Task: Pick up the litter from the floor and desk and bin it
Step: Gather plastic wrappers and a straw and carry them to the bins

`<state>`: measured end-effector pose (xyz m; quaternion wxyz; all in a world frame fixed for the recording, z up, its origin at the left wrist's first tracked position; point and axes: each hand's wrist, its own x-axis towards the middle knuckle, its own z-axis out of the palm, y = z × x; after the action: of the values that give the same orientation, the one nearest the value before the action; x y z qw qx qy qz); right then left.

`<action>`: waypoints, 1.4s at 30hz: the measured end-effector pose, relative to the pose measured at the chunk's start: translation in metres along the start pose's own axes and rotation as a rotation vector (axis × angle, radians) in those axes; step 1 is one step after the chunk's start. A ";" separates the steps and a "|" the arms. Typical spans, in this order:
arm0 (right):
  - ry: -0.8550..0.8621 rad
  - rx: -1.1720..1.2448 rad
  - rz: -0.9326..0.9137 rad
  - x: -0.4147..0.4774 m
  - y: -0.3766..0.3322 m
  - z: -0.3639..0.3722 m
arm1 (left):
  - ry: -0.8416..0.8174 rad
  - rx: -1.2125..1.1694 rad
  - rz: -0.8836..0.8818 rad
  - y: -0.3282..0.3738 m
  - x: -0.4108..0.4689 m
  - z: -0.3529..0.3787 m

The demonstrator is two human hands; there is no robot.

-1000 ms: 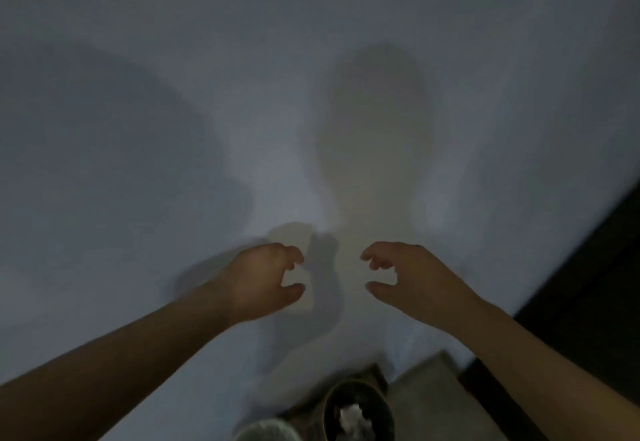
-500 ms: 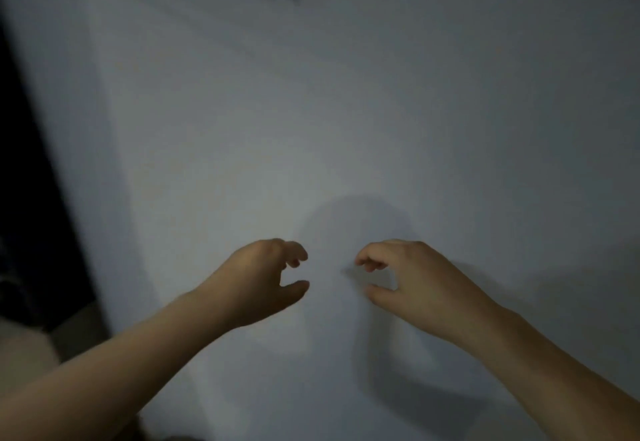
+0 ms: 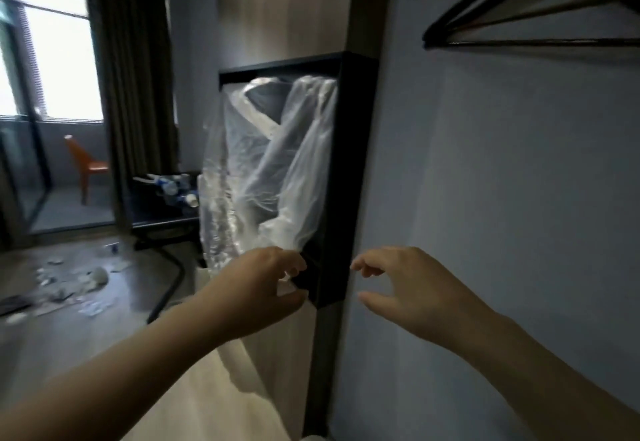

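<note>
Pale crumpled scraps, the litter (image 3: 69, 281), lie on the brown wood-look floor (image 3: 114, 305) at far left, well apart from both hands. I see the spread running as a loose band from the lower left edge up toward the desk. Single pieces are too blurred to give a direction.

More litter sits on the dark desk (image 3: 162, 222): clear plastic bottles (image 3: 173, 189) with blue labels, tumbled together on the top. Which way each points I cannot tell.

Left hand (image 3: 256, 288): half-curled, thumb and fingers apart, gripping nothing. It overlaps the lower end of a thin, glossy plastic garment cover (image 3: 273, 170); contact unclear. Right hand (image 3: 408, 288): same loose claw shape, gripping nothing, in front of the flat grey-blue wall (image 3: 519, 198).

The cover hangs long and vertical inside a black box-shaped frame (image 3: 349, 177), wrinkled and see-through, over white cloth. This frame stands between the hands and the desk. The desk's slanted black leg (image 3: 169, 284) crosses the floor near the scraps.

Dark hangers (image 3: 519, 7) upper right. Beyond: heavy curtain (image 3: 135, 76), bright window (image 3: 59, 59), orange chair (image 3: 86, 166).
</note>
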<state>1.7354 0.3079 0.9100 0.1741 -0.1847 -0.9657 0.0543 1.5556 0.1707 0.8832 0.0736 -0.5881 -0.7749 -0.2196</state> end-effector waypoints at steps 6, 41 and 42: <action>-0.037 0.068 -0.185 0.098 -0.135 0.064 | 0.050 0.103 -0.198 -0.136 -0.081 -0.068; -0.340 0.175 -0.604 0.612 -0.464 0.406 | 0.003 0.156 -0.798 -0.739 -0.120 -0.149; -0.347 0.173 -0.605 0.627 -0.474 0.417 | -0.001 0.148 -0.806 -0.760 -0.119 -0.151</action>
<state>0.8804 0.0880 0.7994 0.0305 0.1372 -0.9837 0.1124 0.8522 -0.1588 0.7810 0.0237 -0.2306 -0.9570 -0.1741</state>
